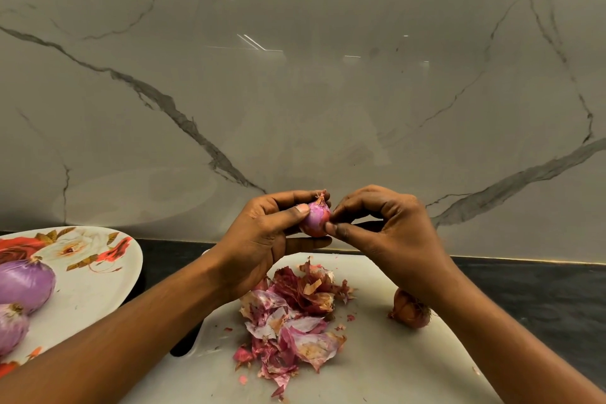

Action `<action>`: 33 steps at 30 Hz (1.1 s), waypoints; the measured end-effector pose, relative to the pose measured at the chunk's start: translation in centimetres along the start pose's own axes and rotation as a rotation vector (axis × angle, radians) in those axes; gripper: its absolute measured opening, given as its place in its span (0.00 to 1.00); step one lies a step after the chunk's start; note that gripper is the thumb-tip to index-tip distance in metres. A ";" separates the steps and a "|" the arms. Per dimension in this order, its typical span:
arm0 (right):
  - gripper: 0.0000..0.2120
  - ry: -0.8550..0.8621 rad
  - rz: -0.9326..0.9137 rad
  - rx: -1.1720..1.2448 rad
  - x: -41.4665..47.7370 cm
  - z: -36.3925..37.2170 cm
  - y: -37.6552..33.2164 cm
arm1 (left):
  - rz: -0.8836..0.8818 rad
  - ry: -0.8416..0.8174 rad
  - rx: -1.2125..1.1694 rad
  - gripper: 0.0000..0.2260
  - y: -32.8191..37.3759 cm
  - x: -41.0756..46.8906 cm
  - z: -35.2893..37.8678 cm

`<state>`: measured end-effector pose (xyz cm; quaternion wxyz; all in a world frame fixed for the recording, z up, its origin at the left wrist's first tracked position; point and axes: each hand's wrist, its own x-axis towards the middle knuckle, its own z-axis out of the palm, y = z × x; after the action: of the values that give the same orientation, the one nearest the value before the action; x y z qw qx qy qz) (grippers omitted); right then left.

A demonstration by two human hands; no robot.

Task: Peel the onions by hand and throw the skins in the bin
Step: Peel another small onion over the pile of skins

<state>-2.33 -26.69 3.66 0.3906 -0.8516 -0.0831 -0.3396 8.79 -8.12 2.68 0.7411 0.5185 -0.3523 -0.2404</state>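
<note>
2 hands meet above the white board (393, 364), and between them you hold a small onion (315, 218) up off the surface, so loose bits drop straight onto the board rather than the dark counter (524, 285). Your left hand (262, 239) grips the onion, thumb (295, 213) on its near side and fingers curled behind, which keeps it steady and turns the unpeeled side toward the other hand. Your right hand (387, 223) pinches at the onion's right edge with thumb and forefinger closed together. It looks like a scrap of papery skin is caught there, though the scrap itself is too small to make out. Most of this onion already shows smooth purple, so I judge it nearly done.

Below your hands, a heap of torn skins (292, 315) lies in the middle of the board, gathered in 1 place, probably for an easy scoop later. No bin is in view. 1 unpeeled brown onion (408, 310) waits on the board, partly hidden behind your right wrist. At the left, a flowered plate (98, 279) keeps 2 peeled onions (24, 284) apart from the mess.
</note>
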 end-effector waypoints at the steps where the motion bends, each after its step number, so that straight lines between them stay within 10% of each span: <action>1: 0.07 0.007 -0.005 0.000 0.0 0.1 0.0 | 0.000 0.000 -0.005 0.15 0.0 0.0 0.0; 33: 0.13 -0.056 -0.030 -0.017 -0.1 0.1 -0.4 | 0.008 -0.004 0.006 0.16 0.2 -0.1 -0.1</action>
<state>-2.55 -26.29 3.77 0.3757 -0.8627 -0.1039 -0.3221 8.81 -7.93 2.82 0.7400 0.5187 -0.3564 -0.2373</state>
